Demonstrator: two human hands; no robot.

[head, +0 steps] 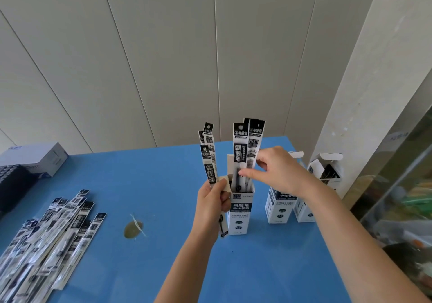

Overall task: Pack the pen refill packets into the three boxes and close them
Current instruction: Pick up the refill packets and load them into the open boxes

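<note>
Three white and dark refill boxes stand upright on the blue table (pixel 140 185). The nearest box (pixel 240 209) is open at the top. My right hand (pixel 278 171) pinches a few refill packets (pixel 247 146) whose lower ends are inside that box. Just left of the box, my left hand (pixel 214 200) grips a small bunch of packets (pixel 208 155) held upright. The middle box (pixel 279 207) is partly hidden behind my right wrist. The far right box (pixel 325 171) has its flaps open. A pile of loose packets (pixel 51 239) lies at the table's left edge.
A grey cardboard box (pixel 35 157) and a black keyboard (pixel 14 183) sit at the far left. A worn patch with torn tape (pixel 134 229) marks the table's middle. A glass case (pixel 397 197) stands to the right of the table, and panelled wall rises behind.
</note>
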